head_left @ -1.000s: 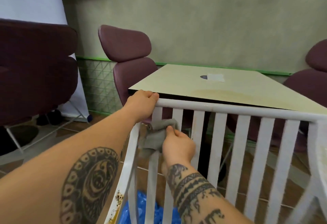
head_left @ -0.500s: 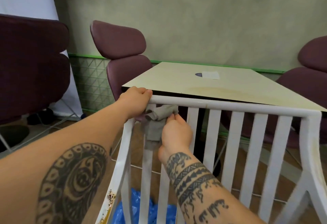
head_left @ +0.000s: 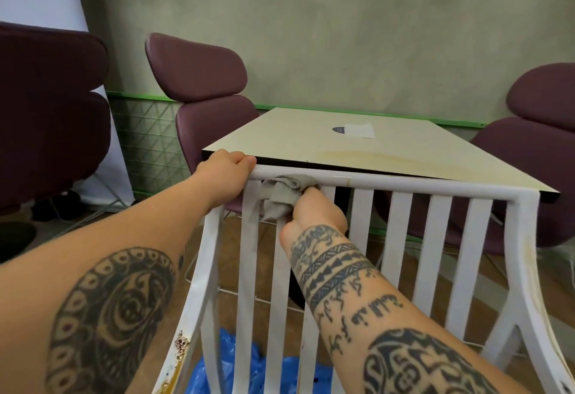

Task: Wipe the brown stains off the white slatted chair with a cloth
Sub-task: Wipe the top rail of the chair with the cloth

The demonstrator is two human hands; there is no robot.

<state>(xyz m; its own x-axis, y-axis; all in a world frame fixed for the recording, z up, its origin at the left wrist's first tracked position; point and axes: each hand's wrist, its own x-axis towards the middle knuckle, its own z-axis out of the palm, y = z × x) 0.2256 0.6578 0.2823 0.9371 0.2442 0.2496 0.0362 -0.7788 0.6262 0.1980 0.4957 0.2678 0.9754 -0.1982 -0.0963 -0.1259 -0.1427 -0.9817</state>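
**Grip, right hand**: closed on the grey cloth. The fingers bunch it against the upper ends of two slats, directly under the top rail of the white slatted chair.

**Grip, left hand**: wrapped round the left end of the top rail, steadying the chair back.

**Change:** a second ago the cloth sat lower on the slats, clearly below the top rail. It has since travelled up and now touches the rail's underside. The left hand has kept its place.

**Meaning:** judged to be the end of an upward stroke. The slat tops beside the cloth look white, so this patch seems done.

**Brown stains**: a speckled patch far below the rail's left end, on the left frame member, well apart from the cloth. A faint yellowish smear lies below the rail's right end. Most of the task appears to remain.

**Counter**: just behind the top rail. It bears a white napkin.

**Blue plastic**: far below the rail, seen between the slats.

**Purple chairs**: beyond the rail, flanking the counter.
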